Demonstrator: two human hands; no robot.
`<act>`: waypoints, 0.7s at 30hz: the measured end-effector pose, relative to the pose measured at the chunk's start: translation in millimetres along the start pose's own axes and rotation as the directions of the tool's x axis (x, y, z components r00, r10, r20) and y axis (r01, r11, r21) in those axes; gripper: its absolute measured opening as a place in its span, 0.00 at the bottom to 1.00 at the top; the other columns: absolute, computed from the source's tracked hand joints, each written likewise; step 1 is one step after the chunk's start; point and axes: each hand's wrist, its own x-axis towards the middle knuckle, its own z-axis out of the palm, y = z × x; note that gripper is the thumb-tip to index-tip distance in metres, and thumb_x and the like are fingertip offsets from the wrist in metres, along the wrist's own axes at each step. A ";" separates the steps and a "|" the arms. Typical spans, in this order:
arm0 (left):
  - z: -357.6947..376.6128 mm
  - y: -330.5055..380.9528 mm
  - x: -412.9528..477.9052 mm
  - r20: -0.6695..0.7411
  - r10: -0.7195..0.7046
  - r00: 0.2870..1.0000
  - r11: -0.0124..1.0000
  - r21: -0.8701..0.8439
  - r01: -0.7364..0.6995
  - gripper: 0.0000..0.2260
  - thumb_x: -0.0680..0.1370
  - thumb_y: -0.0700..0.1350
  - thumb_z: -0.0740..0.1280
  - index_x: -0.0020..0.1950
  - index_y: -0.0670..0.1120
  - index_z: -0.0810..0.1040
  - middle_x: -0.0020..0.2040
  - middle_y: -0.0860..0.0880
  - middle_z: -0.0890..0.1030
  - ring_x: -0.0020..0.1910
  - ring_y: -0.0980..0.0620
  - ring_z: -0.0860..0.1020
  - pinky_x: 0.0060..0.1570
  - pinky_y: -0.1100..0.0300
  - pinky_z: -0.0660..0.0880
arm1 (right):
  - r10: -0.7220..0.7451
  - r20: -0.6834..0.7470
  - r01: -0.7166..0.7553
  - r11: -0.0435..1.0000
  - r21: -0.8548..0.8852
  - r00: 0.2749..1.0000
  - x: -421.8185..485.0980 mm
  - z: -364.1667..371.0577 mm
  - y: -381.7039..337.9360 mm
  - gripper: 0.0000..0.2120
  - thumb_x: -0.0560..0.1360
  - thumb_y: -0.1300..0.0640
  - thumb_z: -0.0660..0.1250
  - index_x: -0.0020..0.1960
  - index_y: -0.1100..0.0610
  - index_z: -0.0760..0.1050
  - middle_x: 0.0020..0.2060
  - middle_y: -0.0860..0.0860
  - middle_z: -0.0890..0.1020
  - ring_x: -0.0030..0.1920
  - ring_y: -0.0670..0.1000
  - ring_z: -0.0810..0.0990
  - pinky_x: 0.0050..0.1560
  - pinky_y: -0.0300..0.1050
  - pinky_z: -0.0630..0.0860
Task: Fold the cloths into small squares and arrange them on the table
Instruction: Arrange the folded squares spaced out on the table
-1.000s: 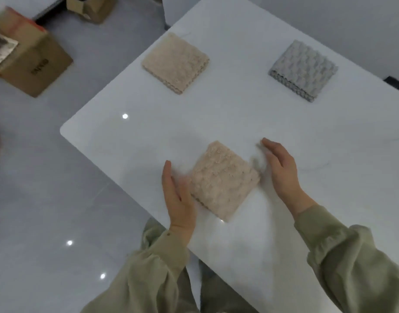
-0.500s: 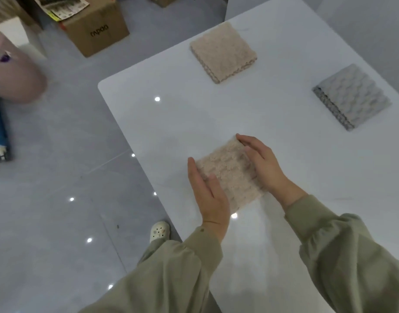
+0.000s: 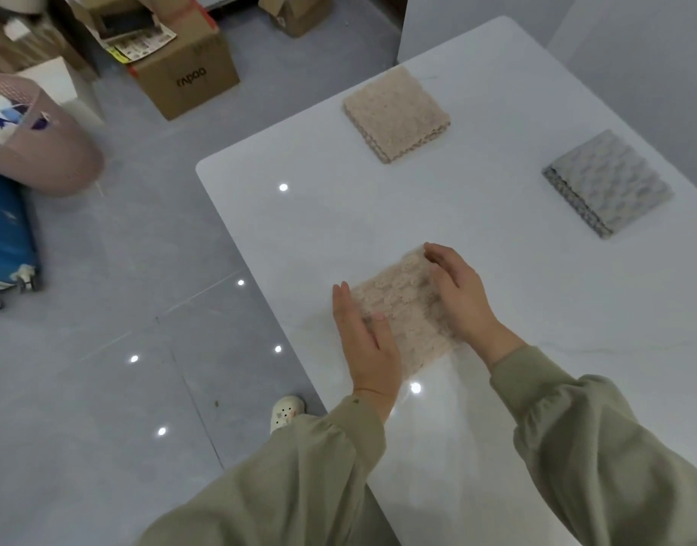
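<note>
A folded beige cloth (image 3: 402, 309) is seen lying flat on the white bench (image 3: 516, 309), close to the bench's left edge, which runs diagonally from the rounded near-left corner down toward the person. The cloth is flanked by both hands: the left hand (image 3: 368, 344) is laid along its left edge with fingers (image 3: 344, 305) extended and held together, thumb resting on the fabric, while the right hand (image 3: 459, 297) is set over its right side with fingers (image 3: 437, 256) slightly curled and close together, reaching the far corner. Whether the cloth is gripped or merely pressed cannot be told; nothing is seen lifted. A second beige folded cloth (image 3: 396, 112) is placed further back near the left edge, and a grey folded cloth (image 3: 607, 183) lies to its right, near the frame's edge. Both are well apart from the hands, with bare bench surface left between and to the right. The near right part of the held cloth is hidden under the right hand, and its texture is blurred. On the floor to the left, a cardboard box (image 3: 185, 78), a pink basket (image 3: 43, 147) and a blue suitcase (image 3: 5, 238) are partly cut off by the frame.
</note>
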 end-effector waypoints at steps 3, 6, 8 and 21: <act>-27.9 2.5 21.1 0.163 0.145 0.976 0.952 0.245 -0.183 0.26 0.79 0.47 0.53 0.76 0.51 0.51 0.78 0.52 0.49 0.76 0.59 0.47 0.75 0.58 0.48 | -0.016 -0.052 0.010 0.992 -0.124 0.999 -6.4 -2.1 -12.9 0.19 0.81 0.53 0.55 0.71 0.52 0.65 0.70 0.46 0.68 0.70 0.45 0.65 0.69 0.38 0.60; -54.8 14.1 59.7 0.440 0.298 0.847 0.698 0.505 -0.508 0.28 0.79 0.53 0.51 0.77 0.46 0.53 0.78 0.48 0.48 0.77 0.52 0.43 0.74 0.51 0.42 | -0.105 -0.060 0.078 0.935 -0.345 0.993 -8.8 4.0 -31.1 0.21 0.81 0.51 0.54 0.72 0.54 0.63 0.74 0.49 0.61 0.74 0.48 0.59 0.73 0.43 0.54; -69.6 29.5 90.8 0.598 0.336 0.727 0.444 0.581 -0.683 0.29 0.78 0.56 0.51 0.77 0.47 0.53 0.78 0.45 0.50 0.77 0.48 0.44 0.73 0.47 0.44 | -0.175 -0.077 0.113 0.857 -0.502 0.982 -5.7 12.6 -48.5 0.24 0.79 0.49 0.51 0.72 0.58 0.63 0.75 0.54 0.59 0.75 0.52 0.56 0.74 0.50 0.50; -154.2 142.3 280.8 0.878 0.276 0.391 -0.123 0.436 -0.891 0.31 0.80 0.60 0.50 0.78 0.50 0.40 0.78 0.45 0.39 0.76 0.45 0.36 0.71 0.43 0.37 | -0.141 -0.501 -0.318 0.622 -0.716 0.854 60.9 122.4 -167.7 0.36 0.75 0.39 0.38 0.76 0.58 0.55 0.77 0.56 0.51 0.77 0.56 0.48 0.73 0.57 0.40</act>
